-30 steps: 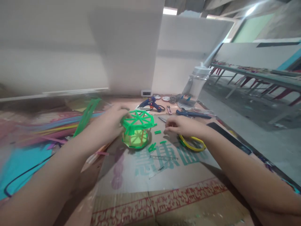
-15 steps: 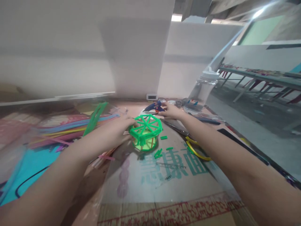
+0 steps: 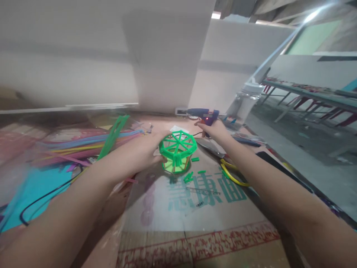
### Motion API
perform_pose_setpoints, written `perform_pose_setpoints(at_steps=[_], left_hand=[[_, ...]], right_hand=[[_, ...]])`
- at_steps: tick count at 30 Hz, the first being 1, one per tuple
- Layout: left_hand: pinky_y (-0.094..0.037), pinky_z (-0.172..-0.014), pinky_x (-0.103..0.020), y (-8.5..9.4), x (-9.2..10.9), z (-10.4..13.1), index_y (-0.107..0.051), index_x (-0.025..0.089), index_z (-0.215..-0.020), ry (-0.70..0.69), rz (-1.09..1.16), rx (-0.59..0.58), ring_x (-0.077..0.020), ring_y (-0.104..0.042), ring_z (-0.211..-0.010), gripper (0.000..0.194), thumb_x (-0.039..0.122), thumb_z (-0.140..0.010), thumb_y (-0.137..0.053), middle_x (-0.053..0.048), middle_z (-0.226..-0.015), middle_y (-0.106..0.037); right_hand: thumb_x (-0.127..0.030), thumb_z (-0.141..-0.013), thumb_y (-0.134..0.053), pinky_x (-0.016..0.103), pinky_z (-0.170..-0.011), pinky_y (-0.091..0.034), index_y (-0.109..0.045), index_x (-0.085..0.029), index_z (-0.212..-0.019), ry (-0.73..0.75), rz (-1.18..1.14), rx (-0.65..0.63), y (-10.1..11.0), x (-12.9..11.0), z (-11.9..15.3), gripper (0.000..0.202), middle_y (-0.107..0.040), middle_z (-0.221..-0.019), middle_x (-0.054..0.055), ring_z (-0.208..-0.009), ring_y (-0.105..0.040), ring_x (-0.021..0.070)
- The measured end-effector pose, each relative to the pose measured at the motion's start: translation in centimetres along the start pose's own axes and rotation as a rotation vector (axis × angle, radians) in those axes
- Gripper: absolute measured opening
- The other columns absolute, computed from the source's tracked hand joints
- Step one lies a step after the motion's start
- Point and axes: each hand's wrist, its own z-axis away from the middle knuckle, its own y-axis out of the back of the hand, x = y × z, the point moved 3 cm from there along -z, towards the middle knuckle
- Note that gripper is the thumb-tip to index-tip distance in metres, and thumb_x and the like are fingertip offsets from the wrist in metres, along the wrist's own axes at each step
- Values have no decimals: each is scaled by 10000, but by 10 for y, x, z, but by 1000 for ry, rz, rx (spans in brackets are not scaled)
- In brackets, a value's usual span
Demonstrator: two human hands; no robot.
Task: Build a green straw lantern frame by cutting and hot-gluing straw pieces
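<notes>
My right hand (image 3: 213, 128) is wrapped round the handle of a blue glue gun (image 3: 199, 112), raised above the table with its nozzle pointing left and a small red light lit on its side. At the centre stands a green wheel-topped frame (image 3: 178, 147), with spokes, thin brown uprights and a yellow-green base. My left hand (image 3: 157, 147) grips the frame's left side, its fingers partly hidden behind the rim. Short green pieces (image 3: 188, 177) lie on the cardboard sheet (image 3: 156, 212) to the frame's right and front.
Bundles of coloured strips (image 3: 92, 145) and a blue sheet (image 3: 41, 190) lie at the left. A yellow ring-shaped item (image 3: 234, 176) sits beneath my right forearm. Behind it stands a clear lidded bottle (image 3: 248, 98). A pale wall (image 3: 164, 56) closes off the back.
My right hand has lifted the glue gun off the table, up and to the right. My left hand stays at the frame, which appears slightly further right in view.
</notes>
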Motion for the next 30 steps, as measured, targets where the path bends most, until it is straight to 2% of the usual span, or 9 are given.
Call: perform_pose_setpoints(at_steps=[2, 6, 8, 11, 14, 16, 20, 25, 30], left_hand=[[-544, -801, -361, 2, -2, 2, -376, 388, -1570, 43, -23, 4, -312, -730, -1048, 779, 310, -854, -676, -44, -1324, -715], [-482, -1044, -402, 11, -5, 9, -376, 326, -1589, -76, 22, 55, -347, -559, -1357, 852, 473, -840, -753, -80, -1573, -528], [-441, -1093, -399, 16, -1, 12, -481, 303, -1525, -156, 48, 75, -328, -526, -1378, 701, 528, -897, -695, -76, -1551, -543], [-463, -1023, -404, 19, 10, 12, -669, 247, -1288, -210, 18, 104, -318, -584, -1247, 479, 548, -915, -676, -96, -1351, -649], [-475, -943, -405, 15, 22, 8, -729, 213, -1042, -251, -17, 134, -299, -611, -1112, 368, 555, -934, -648, -92, -1140, -673], [-472, -927, -408, 12, 26, 5, -744, 215, -973, -260, -8, 175, -284, -613, -1074, 366, 534, -988, -565, -86, -1079, -674], [-460, -985, -432, 7, 24, 0, -745, 207, -1057, -236, 56, 237, -280, -602, -1131, 345, 450, -1018, -503, -100, -1155, -676], [-443, -1028, -513, 10, 19, 1, -752, 192, -1029, -162, -43, 233, -326, -609, -1144, 341, 437, -986, -519, -113, -1102, -713], [-430, -1080, -542, 14, 19, 3, -770, 213, -959, -190, -37, 191, -365, -557, -1299, 423, 584, -945, -567, -133, -1353, -643]], right_hand=[[-275, -904, -624, 280, -631, -554, -735, -139, -1140, 87, -128, 8, 15, -9, 21, 294, -793, -868, 93, -675, -714, 197], [-278, -841, -701, 272, -598, -508, -769, -190, -948, 168, -303, 21, 36, -20, 62, 154, -770, -829, 57, -732, -715, 200], [-254, -810, -722, 279, -602, -504, -758, -196, -869, 173, -359, 10, 40, -20, 78, 91, -759, -824, 44, -684, -685, 178], [-266, -782, -755, 298, -597, -516, -715, -192, -780, 162, -435, -61, 40, -15, 93, 84, -730, -793, 32, -582, -607, 139], [-362, -809, -784, 312, -588, -525, -701, -191, -783, 191, -414, -123, 41, -9, 103, 192, -709, -768, 36, -580, -596, 146], [-452, -823, -795, 326, -613, -539, -717, -193, -803, 271, -344, -162, 43, -9, 109, 271, -710, -759, 44, -625, -627, 172], [-639, -804, -789, 340, -661, -564, -738, -206, -780, 431, -260, -274, 45, -18, 119, 437, -729, -762, 58, -731, -694, 221], [-701, -807, -755, 307, -621, -553, -725, -209, -842, 424, -234, -380, 38, -27, 124, 494, -755, -788, 55, -716, -705, 208], [-725, -843, -697, 301, -617, -516, -707, -211, -780, 451, -183, -310, 36, -20, 120, 517, -712, -737, 42, -676, -641, 189]])
